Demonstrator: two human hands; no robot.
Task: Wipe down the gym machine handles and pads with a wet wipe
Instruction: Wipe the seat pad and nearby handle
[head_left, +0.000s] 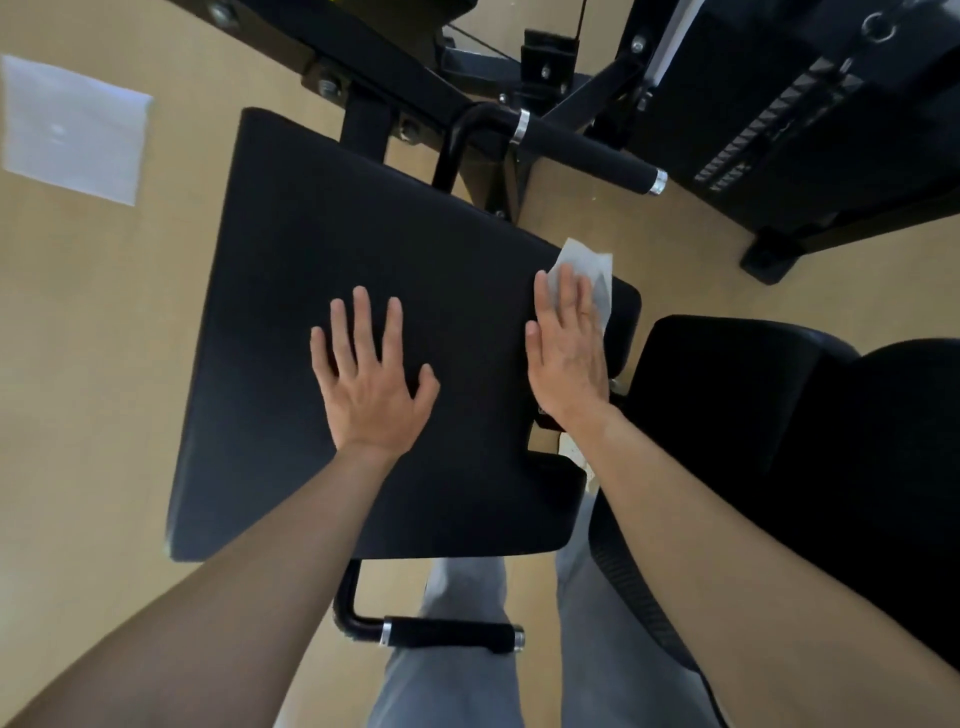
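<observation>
The right hand (569, 353) lies flat and open, with its fingers straight and close together. It presses the wet wipe (592, 270) down on the big black pad (322, 249). It does not pinch the wipe; the palm and fingers just push on it. The wipe sticks out past the fingertips, close to the pad's edge on the little-finger side. I think the hand is flat so the wipe can slide and touch lots of pad at once.

The left hand (371, 374) is open too, with fingers spread wide, and rests on the pad near the right hand's thumb. It holds nothing. It likely keeps the pad steady, or props the person up as they lean over.

Most of the pad lies past the left hand, away from the wipe, so I think plenty is left to clean.

Beyond the right fingertips is the far handle (587, 150), black with shiny ends. Behind both wrists, under the pad's near edge, is the near handle (452, 635), next to the grey trousers (467, 675). A second pad (727, 395) sits just beside the right wrist. A weight stack (769, 135) stands farther off.

The only thing in the wipe's way is the left hand, which would have to lift.
</observation>
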